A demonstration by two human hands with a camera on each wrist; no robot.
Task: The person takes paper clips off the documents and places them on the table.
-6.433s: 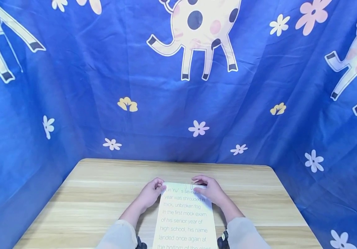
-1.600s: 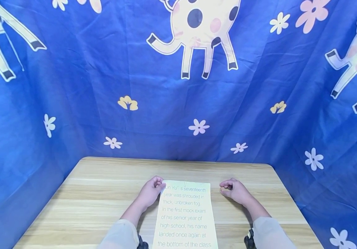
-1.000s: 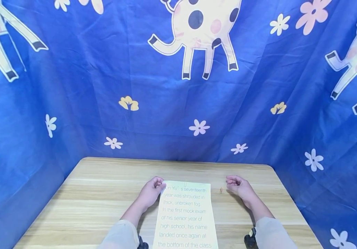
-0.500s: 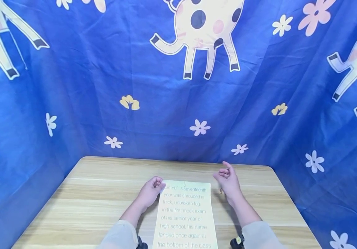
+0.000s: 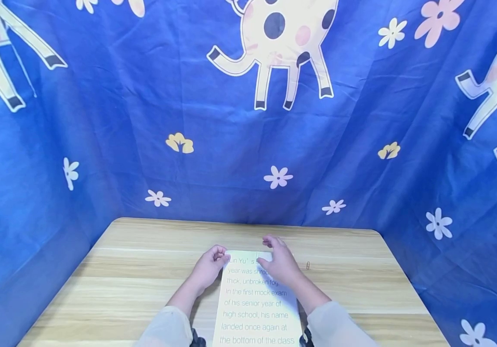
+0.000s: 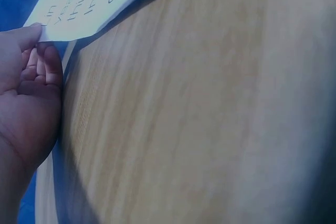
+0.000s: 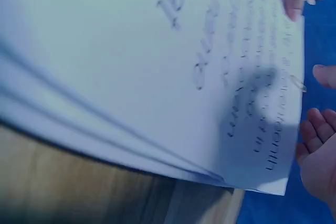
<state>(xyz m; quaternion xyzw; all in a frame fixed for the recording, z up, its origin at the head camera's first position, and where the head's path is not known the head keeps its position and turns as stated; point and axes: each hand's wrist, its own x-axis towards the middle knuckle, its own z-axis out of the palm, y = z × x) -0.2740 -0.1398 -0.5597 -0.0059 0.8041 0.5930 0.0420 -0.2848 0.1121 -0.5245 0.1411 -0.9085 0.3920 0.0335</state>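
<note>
Head view: my left hand (image 5: 208, 267) pinches paper (image 5: 255, 311); my right hand (image 5: 282, 264), spread, empty, hovers by the clip (image 7: 298, 84), likely light, springy, best pinched by its end.

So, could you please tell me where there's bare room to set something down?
Bare tabletop lies left of the left hand, between the far edge of the papers and the blue curtain, and right of the loose paper clip. That edge is crowded: the left hand pinches a corner, and the right hand is beside the attached clip.
</note>
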